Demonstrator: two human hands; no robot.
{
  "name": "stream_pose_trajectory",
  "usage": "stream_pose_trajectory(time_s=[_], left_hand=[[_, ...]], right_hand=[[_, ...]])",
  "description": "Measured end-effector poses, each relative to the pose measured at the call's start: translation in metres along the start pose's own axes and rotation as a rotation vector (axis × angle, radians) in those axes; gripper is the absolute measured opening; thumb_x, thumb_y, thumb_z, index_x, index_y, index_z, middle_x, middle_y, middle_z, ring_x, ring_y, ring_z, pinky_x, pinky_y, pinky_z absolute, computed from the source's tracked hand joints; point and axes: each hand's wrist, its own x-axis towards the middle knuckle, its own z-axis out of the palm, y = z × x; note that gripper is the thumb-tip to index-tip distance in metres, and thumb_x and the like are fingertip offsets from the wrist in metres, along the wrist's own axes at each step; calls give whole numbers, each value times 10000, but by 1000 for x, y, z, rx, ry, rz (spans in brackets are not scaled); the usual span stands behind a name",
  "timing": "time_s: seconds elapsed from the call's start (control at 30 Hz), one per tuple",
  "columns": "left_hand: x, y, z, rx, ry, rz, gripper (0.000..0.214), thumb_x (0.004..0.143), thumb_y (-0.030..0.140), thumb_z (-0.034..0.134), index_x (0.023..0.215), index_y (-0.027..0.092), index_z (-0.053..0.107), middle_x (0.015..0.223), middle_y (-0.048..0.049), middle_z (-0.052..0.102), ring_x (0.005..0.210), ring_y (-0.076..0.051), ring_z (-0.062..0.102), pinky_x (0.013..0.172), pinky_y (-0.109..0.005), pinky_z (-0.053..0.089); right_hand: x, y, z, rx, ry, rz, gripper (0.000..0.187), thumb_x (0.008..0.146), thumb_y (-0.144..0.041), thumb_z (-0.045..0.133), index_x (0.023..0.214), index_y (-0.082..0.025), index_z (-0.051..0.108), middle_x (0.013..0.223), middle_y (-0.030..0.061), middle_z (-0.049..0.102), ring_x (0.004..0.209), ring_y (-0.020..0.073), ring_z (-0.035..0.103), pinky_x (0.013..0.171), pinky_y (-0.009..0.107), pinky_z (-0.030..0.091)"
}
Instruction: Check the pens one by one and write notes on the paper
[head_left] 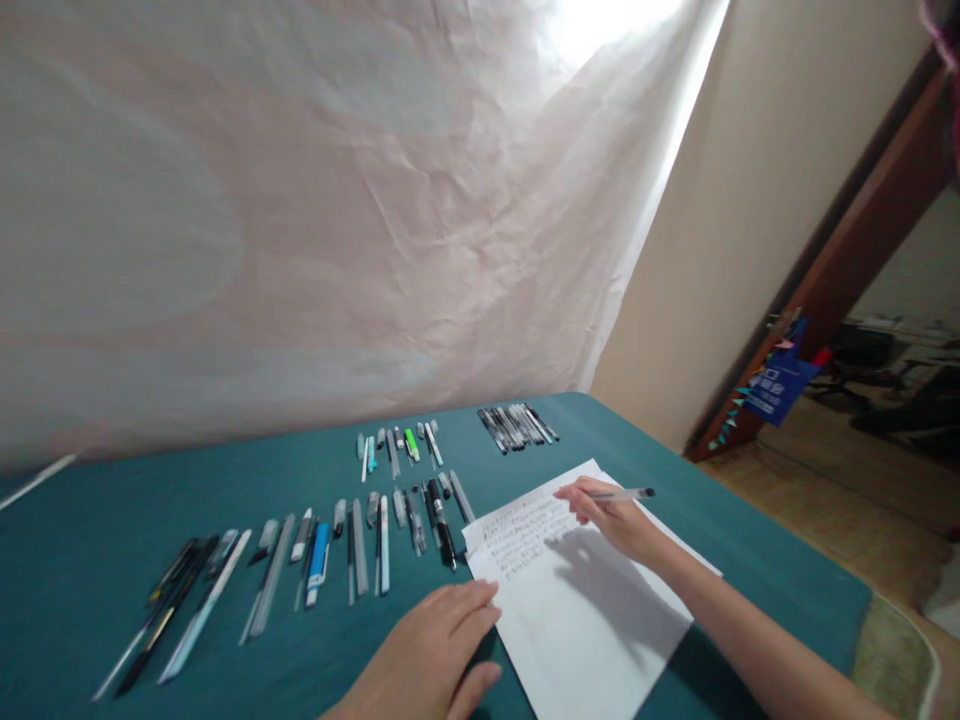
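Note:
My right hand (600,510) is closed around a pen (624,494) with a clear barrel and a dark end pointing to the right. The hand is over the upper part of a white sheet of paper (592,640), and its shadow falls on the page. Several lines of handwriting cover the sheet's upper left; the pen tip is hidden behind my fingers. At the paper's left edge, my left hand (442,640) has its fingers stretched out and its thumb apart, holding nothing. Another sheet's corner shows beneath the top one.
Disassembled pens (358,545), caps and barrels lie in rows on the green tablecloth (247,480). A blue-and-white pen (318,562) lies among them. Several pens (517,427) are bunched at the back right. A pale curtain (315,200) hangs behind; a doorway stands at right.

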Motion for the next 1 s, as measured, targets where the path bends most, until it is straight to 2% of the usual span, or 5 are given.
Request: stream_pose_trajectory(time_s=[0.1, 0.23, 0.5, 0.73, 1.0], left_hand=[[-1, -7, 4, 47, -41, 36, 456, 868, 403, 393, 1300, 258, 382, 1365, -54, 377, 1226, -234, 369, 1036, -411, 268], [-1, -13, 7, 64, -72, 42, 503, 872, 427, 374, 1343, 270, 299, 1396, -43, 314, 1256, -221, 323, 1051, -406, 246], [-1, -14, 10, 58, -73, 35, 489, 874, 424, 375, 1336, 278, 313, 1400, -36, 304, 1257, -219, 320, 1053, -405, 241], [0, -15, 10, 16, -69, 32, 488, 867, 418, 393, 1332, 282, 325, 1397, -43, 306, 1256, -232, 321, 1051, -421, 236], [1, -13, 7, 24, -101, 12, 495, 872, 433, 371, 1338, 276, 314, 1399, -41, 302, 1257, -236, 318, 1050, -424, 240]], right_hand=[[-7, 33, -9, 69, 82, 123, 327, 829, -434, 443, 860, -160, 619, 634, 8, 548, 543, 116, 499, 502, 228, 405], [-14, 50, -6, 162, 102, 197, 240, 791, -406, 499, 820, -174, 557, 572, -30, 513, 463, 89, 430, 434, 209, 344], [-21, 52, -8, 138, 110, 175, 156, 783, -317, 479, 765, -176, 544, 623, -10, 549, 553, 113, 484, 526, 236, 385], [-22, 57, -12, -55, 153, 188, 196, 767, -297, 480, 603, -190, 480, 480, -45, 481, 422, 95, 414, 441, 225, 319], [-23, 63, -13, -89, 161, 163, 191, 770, -290, 478, 607, -190, 477, 496, -49, 461, 445, 98, 412, 463, 227, 323]])
